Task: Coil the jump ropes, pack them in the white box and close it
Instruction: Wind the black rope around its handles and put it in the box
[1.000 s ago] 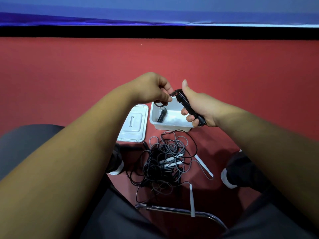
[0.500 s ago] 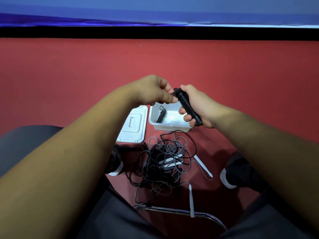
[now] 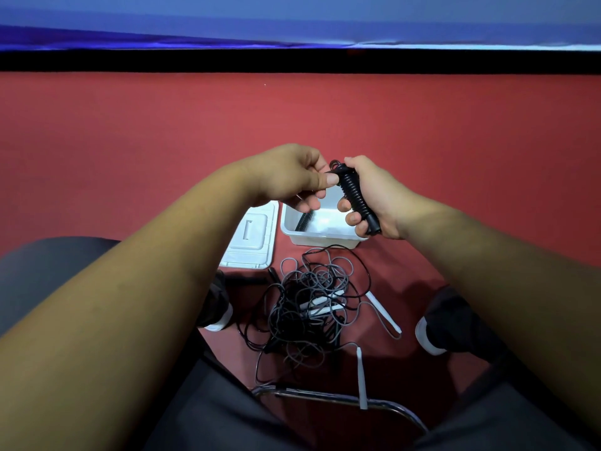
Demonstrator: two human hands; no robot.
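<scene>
My right hand (image 3: 374, 196) grips a black jump rope bundle (image 3: 354, 195), its cord wound tightly round the handles, held above the white box (image 3: 320, 234). My left hand (image 3: 292, 177) pinches the cord end at the top of that bundle. The open box sits on the red floor with another black coiled rope (image 3: 304, 221) inside, partly hidden by my left hand. The box's white lid (image 3: 250, 240) lies flat just left of it. A tangled pile of black and grey ropes (image 3: 312, 307) with white handles (image 3: 383, 315) lies on the floor in front of the box.
I sit on a chair whose metal frame (image 3: 341, 398) shows at the bottom. My two dark shoes (image 3: 218, 307) (image 3: 445, 323) flank the rope pile. One white handle (image 3: 361, 375) lies near the chair frame. A black strip and blue wall run along the back.
Both hands have drifted slightly down and closer together. My left fingers have moved onto the top end of the wound bundle, while my right hand keeps its grip.
</scene>
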